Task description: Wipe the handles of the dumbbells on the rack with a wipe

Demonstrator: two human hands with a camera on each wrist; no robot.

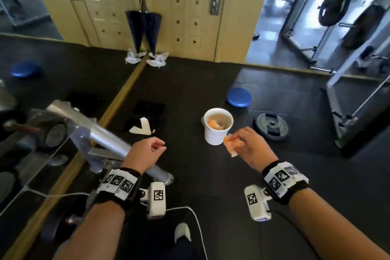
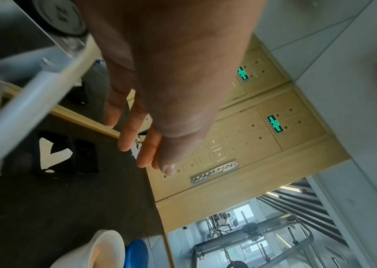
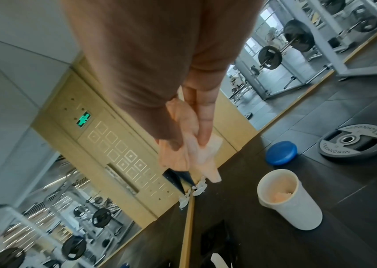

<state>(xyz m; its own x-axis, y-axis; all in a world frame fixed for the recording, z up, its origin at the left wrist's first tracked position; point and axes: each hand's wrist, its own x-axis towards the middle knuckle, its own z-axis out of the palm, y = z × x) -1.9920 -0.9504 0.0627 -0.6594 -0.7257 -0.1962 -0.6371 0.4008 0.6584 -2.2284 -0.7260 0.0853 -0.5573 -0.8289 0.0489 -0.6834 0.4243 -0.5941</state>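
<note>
My right hand pinches a crumpled orange wipe just right of a white cup on the floor. In the right wrist view the wipe hangs from between thumb and fingers above that cup, which has more orange wipes inside. My left hand hovers with nothing in it, its fingers loosely extended, over the silver rack frame. A dumbbell with a dark round head lies on the rack at far left.
A mirror wall with a wooden base strip runs along the left. On the black floor lie a blue disc, a black weight plate and a white paper scrap. A folded umbrella leans on the yellow wall; a grey machine frame stands right.
</note>
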